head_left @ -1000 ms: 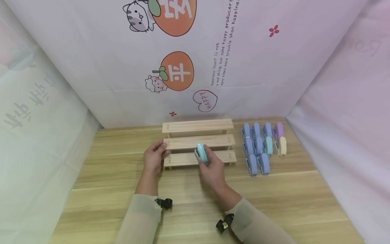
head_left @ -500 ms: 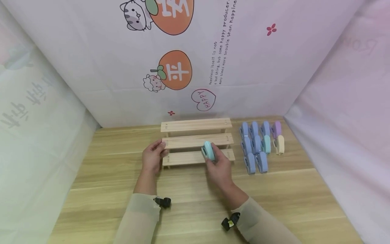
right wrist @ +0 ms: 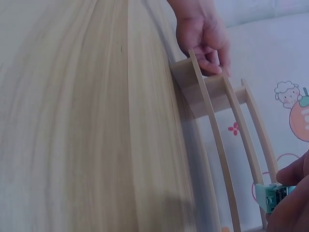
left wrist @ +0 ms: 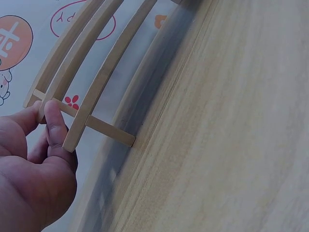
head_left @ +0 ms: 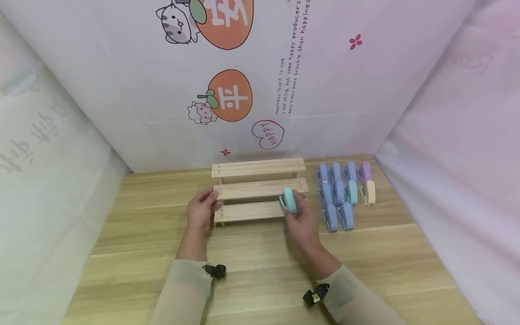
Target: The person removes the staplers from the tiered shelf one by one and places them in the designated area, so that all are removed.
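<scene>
A three-step wooden rack (head_left: 252, 189) stands on the table near the back wall. My left hand (head_left: 199, 213) pinches the left end of its middle board between thumb and fingers, as the left wrist view shows at the rack's board (left wrist: 91, 92). In my right hand (head_left: 304, 225) is a small teal stapler (head_left: 289, 201), gripped between thumb and fingers above the right part of the lower boards. The right wrist view shows the end of the teal stapler (right wrist: 271, 197) close to the boards; whether it touches them I cannot tell.
Right of the rack, several staplers stand in rows: blue ones (head_left: 338, 192), a teal one (head_left: 351, 192), a purple one (head_left: 364, 172) and a cream one (head_left: 369, 192). Printed white cloth (head_left: 325, 90) closes off the back and sides of the wooden table (head_left: 252, 271).
My right hand has moved right along the rack with the teal stapler. The left hand keeps its hold on the middle board. The head view has shifted slightly.
</scene>
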Available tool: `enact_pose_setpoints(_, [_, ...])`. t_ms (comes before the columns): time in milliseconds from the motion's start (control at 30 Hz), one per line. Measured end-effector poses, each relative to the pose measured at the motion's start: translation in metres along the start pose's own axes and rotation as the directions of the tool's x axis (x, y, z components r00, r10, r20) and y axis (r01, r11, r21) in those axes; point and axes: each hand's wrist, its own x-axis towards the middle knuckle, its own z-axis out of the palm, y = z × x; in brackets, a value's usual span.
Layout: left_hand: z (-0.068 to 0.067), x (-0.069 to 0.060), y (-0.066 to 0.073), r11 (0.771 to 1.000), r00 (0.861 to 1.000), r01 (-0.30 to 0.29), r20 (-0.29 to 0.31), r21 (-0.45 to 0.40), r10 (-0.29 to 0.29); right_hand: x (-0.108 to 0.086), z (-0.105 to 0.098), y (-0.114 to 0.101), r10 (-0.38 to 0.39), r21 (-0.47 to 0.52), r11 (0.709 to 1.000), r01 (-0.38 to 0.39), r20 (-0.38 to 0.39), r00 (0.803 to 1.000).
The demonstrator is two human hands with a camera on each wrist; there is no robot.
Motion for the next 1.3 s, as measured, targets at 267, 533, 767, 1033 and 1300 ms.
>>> enact_pose_setpoints(267, [0.001,-0.001,0.000,1.000,1.000,0.003,-0.002,-0.010,-0.003,0.003,-0.015,0.003,0.030,-0.012,0.999,-0.030,-0.025,0.999])
enact_pose_setpoints(533, [0.002,-0.002,-0.001,1.000,1.000,0.003,-0.004,-0.020,-0.003,0.004,-0.029,0.006,0.058,-0.017,0.998,-0.059,-0.057,0.997])
enact_pose_setpoints(767, [0.001,0.000,-0.001,0.999,1.000,0.010,-0.010,-0.035,-0.010,0.005,-0.041,0.011,0.060,0.016,0.998,-0.059,-0.077,0.995])
enact_pose_setpoints(1033, [0.001,0.000,0.000,1.000,1.000,0.009,-0.015,-0.020,-0.009,0.008,-0.058,0.015,0.021,-0.035,0.999,-0.025,-0.123,0.992])
enact_pose_setpoints(1300, [0.001,0.000,-0.001,1.000,1.000,0.008,-0.009,-0.016,-0.009,0.010,-0.071,0.019,-0.003,0.023,1.000,0.008,-0.192,0.981])
